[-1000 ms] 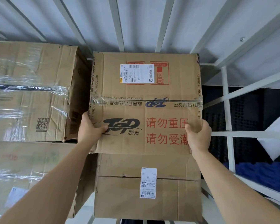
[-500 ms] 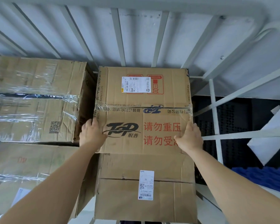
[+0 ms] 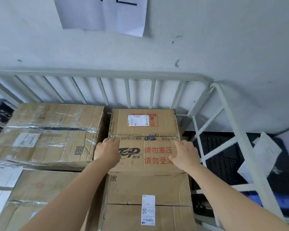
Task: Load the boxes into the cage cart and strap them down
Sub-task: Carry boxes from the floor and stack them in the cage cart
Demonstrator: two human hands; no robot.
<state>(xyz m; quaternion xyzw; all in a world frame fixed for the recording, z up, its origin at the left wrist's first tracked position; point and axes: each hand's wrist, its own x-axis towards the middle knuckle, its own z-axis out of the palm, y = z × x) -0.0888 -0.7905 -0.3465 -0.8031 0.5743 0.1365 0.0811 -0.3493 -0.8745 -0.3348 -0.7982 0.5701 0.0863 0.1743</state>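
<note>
Centre box point(image 3: 158, 129), mid-frame: black logo "TOP 脱普"; red print "请勿重压" above "请勿受潮", last character partly under the right hand point(image 3: 184, 155). Its white label point(image 3: 138, 120), further up: print too small to read. Lower-left box point(image 3: 57, 194): faint red "40". Left box point(image 3: 57, 114): QR code point(image 3: 79, 150); sticker point(image 3: 26, 140) illegible.

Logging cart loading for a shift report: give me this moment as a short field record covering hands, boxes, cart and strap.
left hand: flat on top of the printed box, fingers straight
right hand: flat on the same top, fingers spread
printed box: at the rear bars of the cage cart
taped box: beside it, to its left
labelled box: in front of it
strap: none in view
</note>
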